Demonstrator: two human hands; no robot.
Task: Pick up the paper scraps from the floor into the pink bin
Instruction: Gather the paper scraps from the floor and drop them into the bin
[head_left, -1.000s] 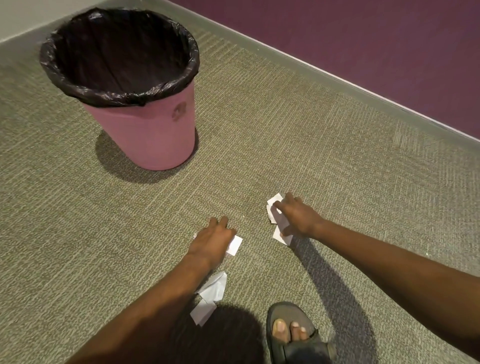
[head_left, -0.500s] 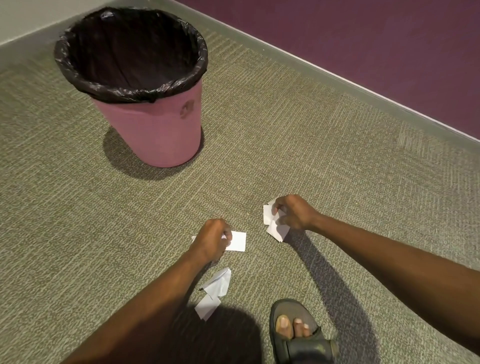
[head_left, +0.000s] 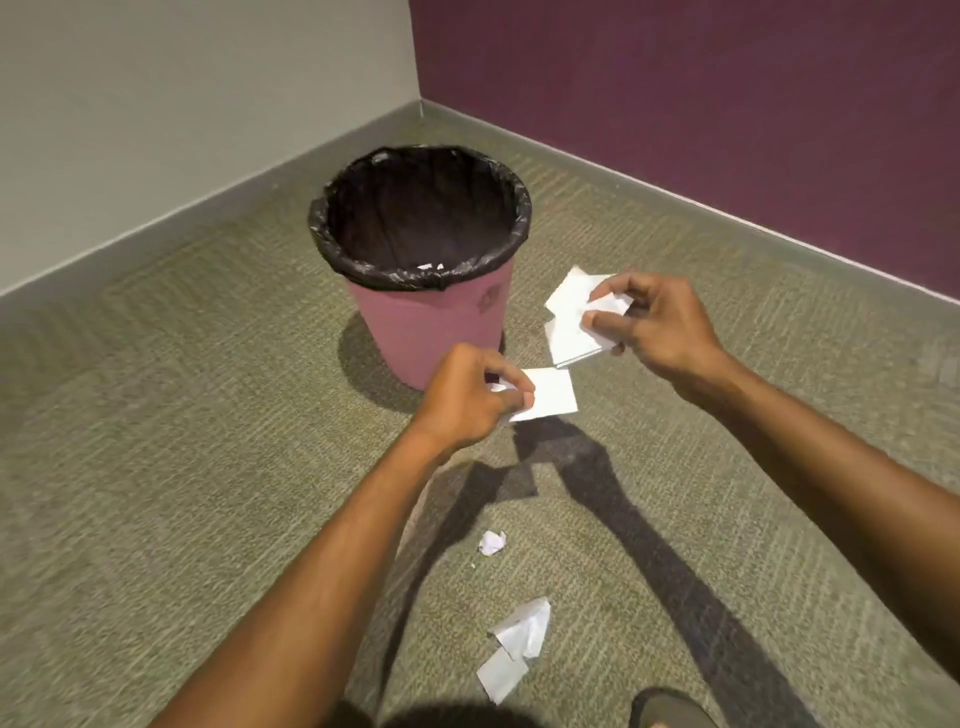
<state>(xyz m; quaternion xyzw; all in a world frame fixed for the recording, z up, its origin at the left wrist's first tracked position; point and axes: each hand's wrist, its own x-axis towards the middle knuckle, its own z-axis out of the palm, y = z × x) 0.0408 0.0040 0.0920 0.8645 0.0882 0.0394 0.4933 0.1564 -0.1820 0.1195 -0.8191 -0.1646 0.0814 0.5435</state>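
The pink bin (head_left: 426, 332) with a black liner stands on the carpet near the room corner; a bit of white shows inside at its near rim. My left hand (head_left: 467, 402) is raised in front of the bin, pinching a white paper square (head_left: 553, 397). To the right of the bin, my right hand (head_left: 660, 325) grips several white paper scraps (head_left: 569, 319). A small crumpled scrap (head_left: 492, 542) lies on the carpet below my hands. Two flat scraps (head_left: 519, 642) lie nearer to me.
A grey wall (head_left: 182, 104) at the left and a purple wall (head_left: 727, 93) at the right meet in a corner behind the bin. Olive carpet (head_left: 156, 441) covers the floor. The tip of my sandal (head_left: 665, 709) shows at the bottom edge.
Both hands closed on paper scraps and lifted them off the carpet toward the bin. The view tilted up, so the bin now sits near the centre and the walls show.
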